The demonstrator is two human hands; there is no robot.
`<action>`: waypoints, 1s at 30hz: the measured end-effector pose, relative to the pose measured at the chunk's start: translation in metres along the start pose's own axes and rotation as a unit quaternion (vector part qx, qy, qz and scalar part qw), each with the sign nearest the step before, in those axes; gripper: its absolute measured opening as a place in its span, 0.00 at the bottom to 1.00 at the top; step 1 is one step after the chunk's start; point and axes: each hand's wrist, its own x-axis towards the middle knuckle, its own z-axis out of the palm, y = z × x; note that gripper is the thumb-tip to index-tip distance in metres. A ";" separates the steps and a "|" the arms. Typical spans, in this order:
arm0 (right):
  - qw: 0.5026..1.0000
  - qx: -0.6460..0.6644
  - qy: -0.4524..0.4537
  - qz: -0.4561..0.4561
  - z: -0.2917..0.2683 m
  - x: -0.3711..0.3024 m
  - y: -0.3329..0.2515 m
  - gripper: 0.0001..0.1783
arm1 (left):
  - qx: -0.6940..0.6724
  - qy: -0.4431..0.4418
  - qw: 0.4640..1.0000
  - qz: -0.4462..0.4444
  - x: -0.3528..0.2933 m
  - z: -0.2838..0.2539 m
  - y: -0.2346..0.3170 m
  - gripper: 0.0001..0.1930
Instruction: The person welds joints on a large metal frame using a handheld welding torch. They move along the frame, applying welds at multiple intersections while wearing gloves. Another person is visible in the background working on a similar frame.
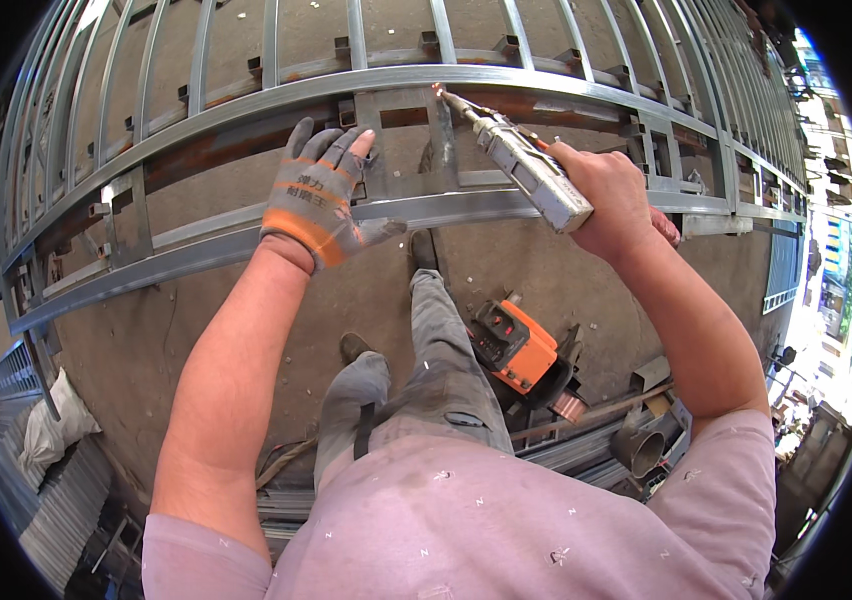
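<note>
Head view, looking down past own torso at a steel gate frame (246, 100) of grey square tubing with vertical bars, propped above a concrete floor (246, 330).

Far left: a white sack (46, 425) lies on the floor beside stacked grey metal sections (56, 510).

Left hand (318, 195): wears a grey knit work glove with orange bands. Fingers spread and laid flat on the frame's horizontal rail, fingertips (331, 140) reaching up toward the upper rail, thumb out to the right along the lower rail. Hand open, pressing on the frame, not wrapped around anything.

Centre: a rectangular steel bracket plate (406, 140) sits between the two rails, just right of the gloved fingertips. Rust-brown patches show on the rails on either side of it.

Welding torch (516, 160): silver-grey boxy body with a narrow nozzle. The tip touches or nearly touches the upper right corner of the bracket plate, where it meets the upper rail; exact contact cannot be told. The torch slants down and right from that point into the right hand, so the tool lies up and to the left of the hand, well apart from the left glove.

Right hand (611, 195): bare, closed around the rear end of the torch body, thumb on top.

Below: own grey trousers and dark shoes; an orange and black power tool (516, 345) lies on the floor just right of the right leg. Further right, short pipe offcuts (638, 445) and scrap pieces.
</note>
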 end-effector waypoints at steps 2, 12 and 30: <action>1.000 0.007 0.003 -0.013 -0.002 -0.001 0.002 0.26 | -0.013 0.022 1.000 0.007 0.000 0.001 0.000 0.61; 1.000 -0.006 0.003 -0.029 0.008 0.016 0.003 0.23 | 0.007 0.004 1.000 -0.002 0.000 0.000 0.002 0.61; 1.000 -0.027 -0.010 -0.013 0.002 0.021 0.004 0.19 | -0.016 0.087 0.995 0.034 -0.004 0.002 0.000 0.58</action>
